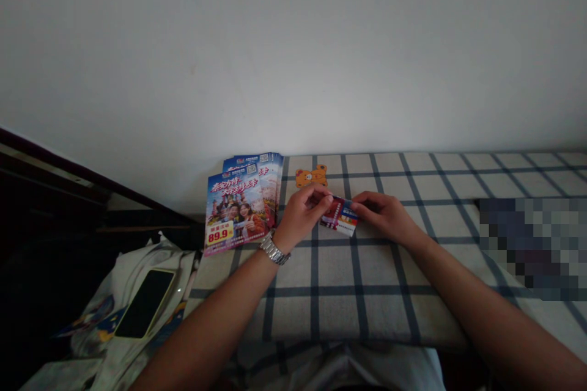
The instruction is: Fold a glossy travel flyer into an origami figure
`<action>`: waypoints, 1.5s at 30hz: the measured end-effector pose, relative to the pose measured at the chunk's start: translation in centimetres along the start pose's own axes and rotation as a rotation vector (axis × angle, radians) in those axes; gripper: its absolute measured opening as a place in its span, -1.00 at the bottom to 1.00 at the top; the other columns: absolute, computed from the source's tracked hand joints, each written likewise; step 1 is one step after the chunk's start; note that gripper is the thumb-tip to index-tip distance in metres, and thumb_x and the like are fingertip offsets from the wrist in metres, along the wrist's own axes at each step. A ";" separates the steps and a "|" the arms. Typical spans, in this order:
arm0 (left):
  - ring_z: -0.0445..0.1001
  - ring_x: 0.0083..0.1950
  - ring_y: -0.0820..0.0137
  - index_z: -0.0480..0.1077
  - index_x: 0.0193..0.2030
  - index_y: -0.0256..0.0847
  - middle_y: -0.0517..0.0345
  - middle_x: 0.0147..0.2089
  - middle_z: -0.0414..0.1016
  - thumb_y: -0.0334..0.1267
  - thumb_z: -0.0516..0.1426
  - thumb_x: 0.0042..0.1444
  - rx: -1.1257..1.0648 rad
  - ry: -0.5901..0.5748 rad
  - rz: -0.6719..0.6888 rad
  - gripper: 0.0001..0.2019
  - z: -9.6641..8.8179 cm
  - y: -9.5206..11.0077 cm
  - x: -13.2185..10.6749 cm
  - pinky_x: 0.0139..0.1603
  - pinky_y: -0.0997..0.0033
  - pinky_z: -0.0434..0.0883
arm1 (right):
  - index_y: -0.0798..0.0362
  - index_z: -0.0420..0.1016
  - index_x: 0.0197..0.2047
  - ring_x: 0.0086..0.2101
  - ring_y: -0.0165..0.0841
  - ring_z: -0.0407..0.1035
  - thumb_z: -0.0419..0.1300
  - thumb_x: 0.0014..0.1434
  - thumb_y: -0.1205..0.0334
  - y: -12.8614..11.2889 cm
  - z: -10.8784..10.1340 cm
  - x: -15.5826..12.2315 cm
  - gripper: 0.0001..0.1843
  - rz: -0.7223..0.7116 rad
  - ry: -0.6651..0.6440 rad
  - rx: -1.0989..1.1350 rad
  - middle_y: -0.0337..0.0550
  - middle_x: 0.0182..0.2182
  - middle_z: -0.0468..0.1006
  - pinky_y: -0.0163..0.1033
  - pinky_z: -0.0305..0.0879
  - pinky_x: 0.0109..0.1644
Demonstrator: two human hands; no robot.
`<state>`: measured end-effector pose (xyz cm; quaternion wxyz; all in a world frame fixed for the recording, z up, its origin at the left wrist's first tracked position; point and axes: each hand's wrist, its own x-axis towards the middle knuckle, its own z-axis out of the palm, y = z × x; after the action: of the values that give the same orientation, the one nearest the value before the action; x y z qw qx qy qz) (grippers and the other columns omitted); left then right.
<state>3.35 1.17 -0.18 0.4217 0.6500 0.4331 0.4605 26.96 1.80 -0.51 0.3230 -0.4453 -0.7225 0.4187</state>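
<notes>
A small folded printed leaflet (338, 217), red, blue and white, lies between my hands just above the checked cloth. My left hand (305, 206) pinches its upper left edge between thumb and fingers; a metal-band watch (274, 248) is on that wrist. At the upper right edge, my right hand (381, 212) grips the leaflet with thumb and fingertips. Just beyond my left hand sits an orange bear-shaped figure (311, 176). Left of that hand is a fanned stack of colourful flyers (238, 214), printed with "89.9".
A blue-and-white checked tablecloth (339, 311) covers the table, which meets a white wall (348, 61). Low on the left, a phone (144, 304) rests on a pale bag or cloth (181, 256). A pixelated patch (536, 244) hides something at right.
</notes>
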 end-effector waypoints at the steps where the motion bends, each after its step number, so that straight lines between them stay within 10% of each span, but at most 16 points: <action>1: 0.53 -0.23 0.38 0.48 -0.16 -0.18 0.12 -0.21 0.57 -0.08 0.24 0.30 -0.008 0.006 0.000 -0.79 0.0 0.0 0.0 -0.18 0.42 0.46 | 0.01 0.62 -0.21 -0.35 -0.27 0.50 0.21 0.34 -0.16 0.1 0.0 0.1 -0.60 0.000 0.009 0.006 -0.15 -0.33 0.66 -0.22 0.42 -0.27; 45: 0.48 -0.25 0.39 0.40 -0.21 -0.18 0.18 -0.27 0.51 -0.15 0.14 0.37 0.139 -0.137 0.031 -0.83 0.1 0.5 -0.3 -0.18 0.40 0.38 | 0.02 0.72 -0.16 -0.28 -0.22 0.57 0.28 0.30 -0.12 0.1 -0.2 0.0 -0.62 0.059 0.066 0.085 -0.11 -0.26 0.74 -0.19 0.44 -0.22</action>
<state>3.47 0.68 0.21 0.3969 0.7145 0.4240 0.3901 27.20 1.86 -0.46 0.3528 -0.4656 -0.6797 0.4436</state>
